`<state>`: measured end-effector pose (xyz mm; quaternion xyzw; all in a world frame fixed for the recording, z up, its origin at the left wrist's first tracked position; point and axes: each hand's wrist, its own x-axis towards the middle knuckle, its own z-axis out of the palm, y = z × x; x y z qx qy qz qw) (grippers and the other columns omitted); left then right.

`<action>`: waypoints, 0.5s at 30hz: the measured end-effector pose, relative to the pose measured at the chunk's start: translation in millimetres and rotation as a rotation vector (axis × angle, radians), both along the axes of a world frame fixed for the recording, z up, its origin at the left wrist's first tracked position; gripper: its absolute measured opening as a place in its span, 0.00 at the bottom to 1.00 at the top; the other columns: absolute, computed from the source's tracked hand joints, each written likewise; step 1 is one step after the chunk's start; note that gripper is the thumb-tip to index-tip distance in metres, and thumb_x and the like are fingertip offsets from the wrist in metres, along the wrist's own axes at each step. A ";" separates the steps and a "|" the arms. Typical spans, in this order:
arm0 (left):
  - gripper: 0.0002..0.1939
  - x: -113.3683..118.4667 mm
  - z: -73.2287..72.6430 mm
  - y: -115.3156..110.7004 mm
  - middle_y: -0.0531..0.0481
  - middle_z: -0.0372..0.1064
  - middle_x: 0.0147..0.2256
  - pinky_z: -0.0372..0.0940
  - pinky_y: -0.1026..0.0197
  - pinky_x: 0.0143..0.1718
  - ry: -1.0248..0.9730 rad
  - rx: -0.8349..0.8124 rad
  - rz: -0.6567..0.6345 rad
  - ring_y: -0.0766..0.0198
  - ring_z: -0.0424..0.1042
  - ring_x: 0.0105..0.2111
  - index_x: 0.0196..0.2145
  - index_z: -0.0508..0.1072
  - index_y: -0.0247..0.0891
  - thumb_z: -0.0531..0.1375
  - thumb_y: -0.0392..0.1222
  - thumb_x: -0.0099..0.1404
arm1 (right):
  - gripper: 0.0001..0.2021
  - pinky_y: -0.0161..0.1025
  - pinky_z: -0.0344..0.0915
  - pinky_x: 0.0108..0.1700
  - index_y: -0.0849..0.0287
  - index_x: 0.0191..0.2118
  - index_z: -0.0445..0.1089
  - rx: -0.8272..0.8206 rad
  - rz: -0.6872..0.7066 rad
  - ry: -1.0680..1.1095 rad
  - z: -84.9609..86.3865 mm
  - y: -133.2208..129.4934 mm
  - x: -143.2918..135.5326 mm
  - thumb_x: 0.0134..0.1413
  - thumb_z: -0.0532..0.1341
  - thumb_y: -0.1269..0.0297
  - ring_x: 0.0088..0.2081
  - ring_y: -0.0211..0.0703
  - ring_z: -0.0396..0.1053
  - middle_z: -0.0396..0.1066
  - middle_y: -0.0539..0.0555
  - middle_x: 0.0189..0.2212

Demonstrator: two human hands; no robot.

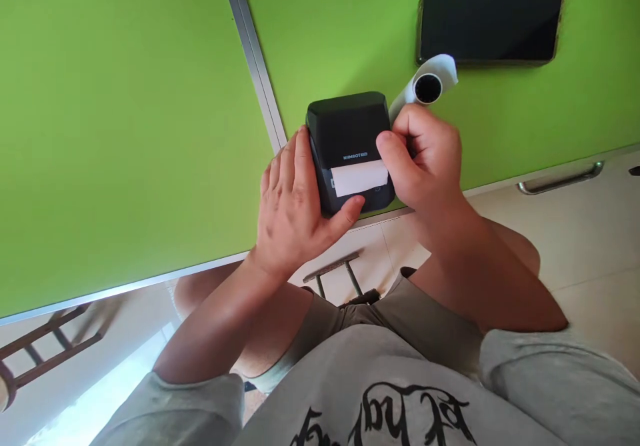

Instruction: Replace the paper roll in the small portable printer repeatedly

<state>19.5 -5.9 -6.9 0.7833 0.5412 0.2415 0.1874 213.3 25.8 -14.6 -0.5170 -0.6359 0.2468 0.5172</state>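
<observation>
A black label printer (349, 125) with a pale NIIMBOT marking sits near the front edge of the green table (140, 113). From its slot sticks out a short white paper label (361, 178). My left hand (295, 206) wraps the printer's left side, its thumb lying across the front. On the right side, my right hand (425, 156) grips the printer with curled fingers, the thumb on its upper right edge near the label. Part of the right fingers is hidden. Just behind that hand lies a white roll (440, 66) with a dark round end and a loose flap.
A dark-screened phone (490, 26) lies at the back right, close to the white roll. A metal strip (255, 59) runs across the tabletop left of the printer. Along the front edge at right is a metal handle (560, 181). Stool legs (50, 343) stand at lower left.
</observation>
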 end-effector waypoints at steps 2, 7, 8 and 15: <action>0.59 -1.4 -4.1 -2.1 0.27 0.62 0.68 0.59 0.37 0.68 0.014 0.018 -0.008 0.34 0.64 0.68 0.73 0.54 0.33 0.54 0.83 0.61 | 0.20 0.39 0.46 0.27 0.55 0.26 0.51 -0.007 0.010 0.010 0.8 0.0 0.6 0.65 0.61 0.58 0.23 0.34 0.43 0.44 0.45 0.21; 0.62 -5.7 -7.3 -6.3 0.28 0.64 0.67 0.64 0.38 0.66 0.035 0.052 0.012 0.34 0.66 0.67 0.73 0.56 0.35 0.60 0.83 0.57 | 0.18 0.38 0.44 0.27 0.55 0.26 0.50 0.000 0.021 -0.009 3.7 1.5 0.2 0.62 0.60 0.65 0.24 0.34 0.43 0.45 0.45 0.21; 0.62 -6.4 -6.9 -7.0 0.29 0.64 0.67 0.65 0.39 0.65 0.037 0.056 0.016 0.34 0.67 0.67 0.73 0.57 0.36 0.60 0.83 0.56 | 0.18 0.38 0.43 0.27 0.55 0.26 0.50 0.007 0.018 -0.011 3.9 1.7 0.0 0.62 0.60 0.65 0.24 0.33 0.42 0.44 0.45 0.21; 0.57 -10.3 -5.1 -4.6 0.33 0.68 0.66 0.70 0.42 0.60 0.045 0.073 0.016 0.37 0.71 0.64 0.71 0.63 0.40 0.60 0.83 0.57 | 0.25 0.39 0.47 0.27 0.54 0.26 0.47 -0.023 0.017 -0.068 1.2 4.1 1.4 0.67 0.57 0.46 0.24 0.35 0.44 0.42 0.46 0.21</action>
